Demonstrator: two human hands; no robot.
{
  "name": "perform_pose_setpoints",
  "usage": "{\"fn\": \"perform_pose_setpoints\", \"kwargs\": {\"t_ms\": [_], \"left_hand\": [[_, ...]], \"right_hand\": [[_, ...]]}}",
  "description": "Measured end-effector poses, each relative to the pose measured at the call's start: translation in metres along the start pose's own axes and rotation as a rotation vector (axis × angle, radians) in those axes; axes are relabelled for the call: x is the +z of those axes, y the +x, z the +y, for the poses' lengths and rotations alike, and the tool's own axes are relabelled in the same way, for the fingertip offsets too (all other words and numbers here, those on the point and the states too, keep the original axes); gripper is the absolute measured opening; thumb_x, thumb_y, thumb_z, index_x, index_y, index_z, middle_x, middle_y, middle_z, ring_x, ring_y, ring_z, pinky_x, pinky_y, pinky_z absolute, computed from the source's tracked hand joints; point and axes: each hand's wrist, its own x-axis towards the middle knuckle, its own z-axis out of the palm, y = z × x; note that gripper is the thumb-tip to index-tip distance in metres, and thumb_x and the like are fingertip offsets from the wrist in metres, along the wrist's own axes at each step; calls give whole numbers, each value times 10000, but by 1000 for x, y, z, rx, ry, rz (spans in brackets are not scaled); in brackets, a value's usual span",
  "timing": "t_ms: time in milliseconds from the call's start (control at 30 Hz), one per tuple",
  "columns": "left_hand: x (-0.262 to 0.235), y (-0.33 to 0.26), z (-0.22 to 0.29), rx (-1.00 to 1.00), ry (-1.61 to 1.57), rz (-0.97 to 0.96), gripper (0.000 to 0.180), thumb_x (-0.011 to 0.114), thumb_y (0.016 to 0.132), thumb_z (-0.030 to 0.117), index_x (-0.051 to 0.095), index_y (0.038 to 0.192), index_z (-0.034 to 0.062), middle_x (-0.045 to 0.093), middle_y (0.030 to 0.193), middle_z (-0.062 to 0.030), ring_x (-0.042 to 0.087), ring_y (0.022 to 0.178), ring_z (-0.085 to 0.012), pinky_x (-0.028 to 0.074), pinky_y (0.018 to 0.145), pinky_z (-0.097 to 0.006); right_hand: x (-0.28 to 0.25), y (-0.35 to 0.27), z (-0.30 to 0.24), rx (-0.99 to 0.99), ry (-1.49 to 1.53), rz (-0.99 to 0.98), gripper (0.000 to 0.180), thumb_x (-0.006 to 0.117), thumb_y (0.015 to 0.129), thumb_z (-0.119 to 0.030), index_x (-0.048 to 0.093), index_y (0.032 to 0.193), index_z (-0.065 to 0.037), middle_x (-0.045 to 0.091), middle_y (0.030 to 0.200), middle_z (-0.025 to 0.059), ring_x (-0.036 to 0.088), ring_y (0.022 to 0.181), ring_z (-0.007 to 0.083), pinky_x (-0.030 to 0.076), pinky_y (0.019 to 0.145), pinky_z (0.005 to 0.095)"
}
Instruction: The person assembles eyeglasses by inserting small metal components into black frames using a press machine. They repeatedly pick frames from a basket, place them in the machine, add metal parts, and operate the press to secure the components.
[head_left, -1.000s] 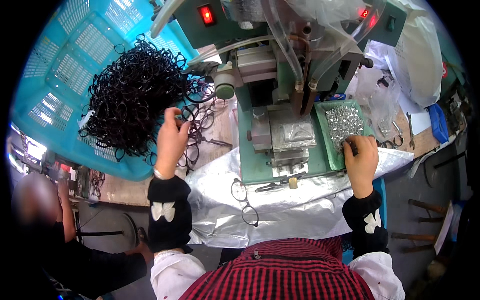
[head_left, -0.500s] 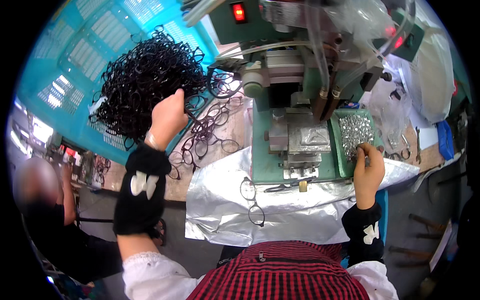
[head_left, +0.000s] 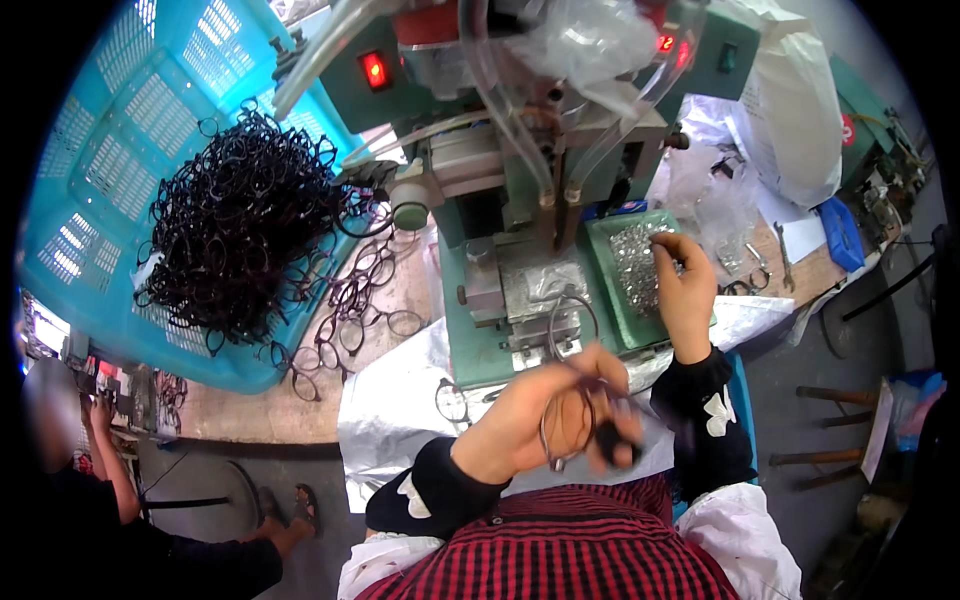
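Observation:
My left hand point(head_left: 520, 415) is closed on a dark eyeglass frame point(head_left: 551, 330), held over the foil in front of the machine. One rim stands up above the fingers and the other hangs below them. A small dark blurred piece point(head_left: 622, 445) shows at the fingertips; I cannot make out what it is. With thumb and fingers drawn together, my right hand point(head_left: 688, 300) is at the green tray point(head_left: 603, 260) of small shiny metal parts point(head_left: 637, 262). Whatever it pinches is too small to tell. Another eyeglass frame point(head_left: 451, 400) lies on the foil, partly hidden by my left hand.
A green bench machine point(head_left: 460, 345) with a metal block point(head_left: 540, 290) and clear hoses stands ahead. At left, a blue basket point(head_left: 100, 330) holds a heap of dark frames point(head_left: 240, 230); loose frames point(head_left: 350, 330) lie beside it. A wrench point(head_left: 783, 257) lies right. Another person point(head_left: 110, 520) sits far left.
My left hand has come from the heap of frames to the front of the machine, now with an eyeglass frame in it. My right hand stays at the tray, and the view has shifted right.

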Motion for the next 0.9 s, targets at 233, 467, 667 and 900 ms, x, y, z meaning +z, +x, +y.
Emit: {"fn": "perform_pose_setpoints", "kwargs": {"t_ms": [233,467,667,900], "left_hand": [[0,20,-9,178,-183,135,399,363,1086,397,590,1175,81,727,1015,-144,699,791,-284,542,535,-321],[-3,27,-20,247,-362,-51,415,375,1082,439,575,1163,85,713,1070,-154,699,916,-289,577,688,-348],[-13,28,-14,213,-246,-108,442,374,1085,433,529,1247,52,685,1144,-179,688,977,-298,577,762,-376],[-44,-65,-11,356,783,449,440,616,971,202,516,1322,-44,602,1269,-199,612,1182,-306,511,988,-429]], "right_hand": [[-19,8,3,164,216,15,178,639,915,-49,689,1072,17,719,920,101,660,829,157,510,779,300],[-7,-4,11,-120,-215,4,123,686,838,-67,713,955,-41,681,897,154,659,854,314,511,749,390],[33,11,19,-549,-552,-248,317,680,749,-82,642,1064,-85,609,1220,100,575,1127,302,485,777,415],[-32,-19,10,-169,-113,16,140,663,817,27,700,941,-25,692,918,134,655,887,334,503,839,392]]}}
